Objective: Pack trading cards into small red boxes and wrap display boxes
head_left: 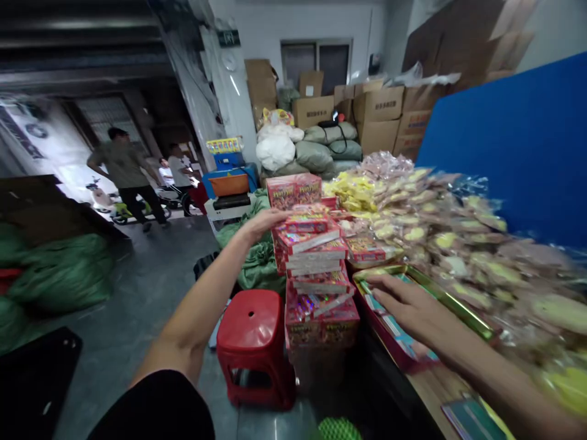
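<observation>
head view: left hand (263, 221) rests fingers loosely on a leaning stack of red printed cardboard boxes (316, 269); right hand (406, 304) lies flat, unclenched, on an open red tray of packets (463, 308). steadying appears under way; squaring the stack looks next.

From my feed, a red plastic stool (254, 342) sits at six o'clock. Green woven sacks (59, 275) pile at nine, brown cardboard cartons (378, 110) at twelve, a blue flat panel (513, 146) at two.

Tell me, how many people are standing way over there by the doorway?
3, maybe more hidden: one person standing nearest on the left, a second person further right, and a smaller third person partly hidden between them.
</observation>
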`<action>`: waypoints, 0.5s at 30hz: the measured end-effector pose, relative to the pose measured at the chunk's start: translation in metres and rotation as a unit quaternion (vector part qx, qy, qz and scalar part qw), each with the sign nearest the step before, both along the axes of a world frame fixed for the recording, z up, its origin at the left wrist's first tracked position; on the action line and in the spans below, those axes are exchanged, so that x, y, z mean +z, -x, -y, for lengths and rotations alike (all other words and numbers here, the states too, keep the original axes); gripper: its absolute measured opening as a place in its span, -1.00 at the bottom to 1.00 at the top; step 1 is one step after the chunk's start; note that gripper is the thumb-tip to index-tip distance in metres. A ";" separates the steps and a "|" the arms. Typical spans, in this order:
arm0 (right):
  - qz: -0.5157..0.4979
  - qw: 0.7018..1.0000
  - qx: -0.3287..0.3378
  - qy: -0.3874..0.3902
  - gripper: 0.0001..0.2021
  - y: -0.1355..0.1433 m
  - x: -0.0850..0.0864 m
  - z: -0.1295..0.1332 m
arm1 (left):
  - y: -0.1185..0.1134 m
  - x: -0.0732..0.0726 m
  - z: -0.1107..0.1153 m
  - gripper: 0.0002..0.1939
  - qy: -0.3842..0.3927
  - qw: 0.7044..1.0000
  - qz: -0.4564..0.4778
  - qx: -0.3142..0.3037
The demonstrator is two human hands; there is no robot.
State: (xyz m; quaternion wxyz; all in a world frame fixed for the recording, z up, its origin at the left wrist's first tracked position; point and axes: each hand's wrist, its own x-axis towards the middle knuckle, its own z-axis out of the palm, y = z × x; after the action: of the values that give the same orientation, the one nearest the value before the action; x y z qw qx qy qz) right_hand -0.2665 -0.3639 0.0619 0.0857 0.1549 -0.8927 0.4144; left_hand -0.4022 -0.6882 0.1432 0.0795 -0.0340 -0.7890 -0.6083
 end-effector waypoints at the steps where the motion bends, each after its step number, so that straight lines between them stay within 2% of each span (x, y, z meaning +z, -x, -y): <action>1: 0.005 1.000 -0.011 0.006 -0.58 0.015 0.006 0.013 | 0.007 -0.002 -0.003 -0.56 0.013 0.999 0.008 -0.028; 4: -0.034 0.995 -0.091 -0.018 -0.58 0.042 0.020 0.042 | 0.025 -0.002 -0.008 -0.53 0.027 0.996 0.006 -0.085; 6: -0.164 0.978 -0.116 -0.060 -0.52 0.046 0.029 0.058 | 0.035 0.004 -0.009 -0.45 0.028 0.991 -0.001 -0.128; 8: -0.305 0.940 -0.080 -0.126 -0.48 0.043 0.037 0.073 | 0.044 0.011 -0.009 -0.37 0.026 0.984 0.001 -0.178; 10: -0.382 0.902 -0.024 -0.198 -0.49 0.040 0.043 0.085 | 0.051 0.016 -0.011 -0.39 0.030 0.977 0.004 -0.210; 12: -0.398 0.883 0.000 -0.250 -0.55 0.040 0.045 0.089 | 0.053 0.019 -0.011 -0.46 0.043 0.978 -0.006 -0.204; 15: -0.410 0.874 -0.023 -0.258 -0.59 0.053 0.041 0.076 | 0.043 0.021 -0.004 -0.55 0.081 0.985 -0.039 -0.148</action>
State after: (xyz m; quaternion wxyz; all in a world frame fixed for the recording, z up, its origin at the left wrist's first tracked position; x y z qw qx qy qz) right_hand -0.3198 -0.4402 0.1034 0.4109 0.3066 -0.8560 0.0661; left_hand -0.4456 -0.6839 0.1638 0.0164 -0.1801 -0.8180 -0.5460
